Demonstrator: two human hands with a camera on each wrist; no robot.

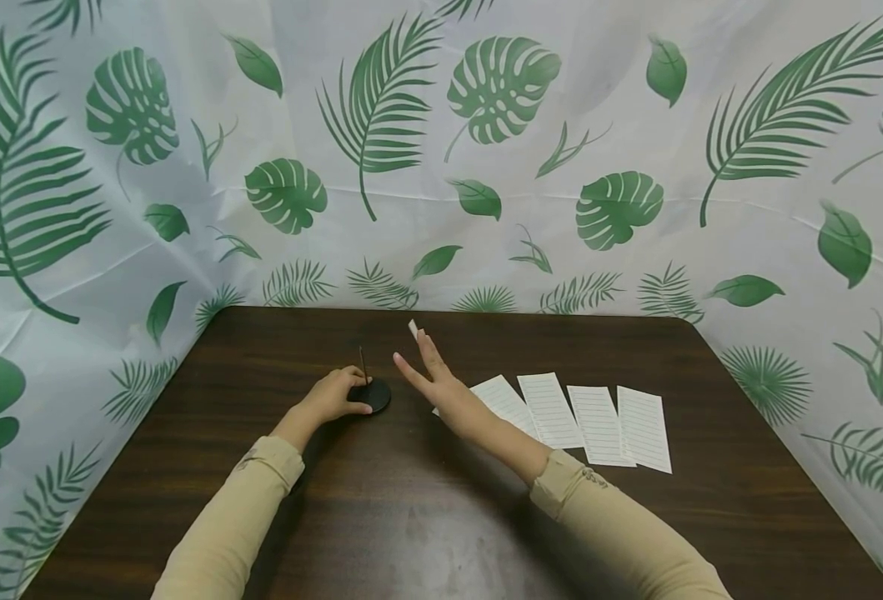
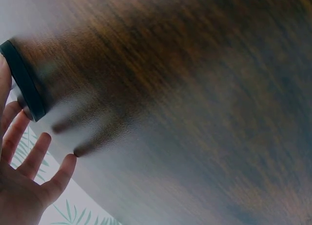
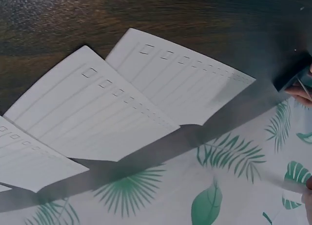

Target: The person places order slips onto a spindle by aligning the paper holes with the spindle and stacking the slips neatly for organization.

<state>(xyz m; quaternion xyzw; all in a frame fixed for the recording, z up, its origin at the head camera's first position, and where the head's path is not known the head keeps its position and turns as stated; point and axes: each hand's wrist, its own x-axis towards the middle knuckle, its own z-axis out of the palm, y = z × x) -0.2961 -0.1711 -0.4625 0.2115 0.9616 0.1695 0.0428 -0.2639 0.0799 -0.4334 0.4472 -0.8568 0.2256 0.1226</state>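
Observation:
My left hand [image 1: 328, 398] holds the round black base of a bill spike [image 1: 376, 395], thumb at its near side and fingers at the far side. A thin spike stands up from the base. In the left wrist view the base [image 2: 24, 81] shows as a dark rim beside the spread fingers. To the right of the spike, my right hand [image 1: 452, 400] is raised over the table, two fingers stretched forward. A narrow white paper slip [image 1: 413, 328] shows at its fingertips; most of it is hidden.
Several lined paper slips [image 1: 600, 425] lie fanned out on the dark wooden table [image 1: 396, 517], right of my right hand, which covers part of the leftmost one. In the right wrist view these slips [image 3: 92, 108] overlap. A leaf-patterned white curtain [image 1: 486, 217] hangs behind the table.

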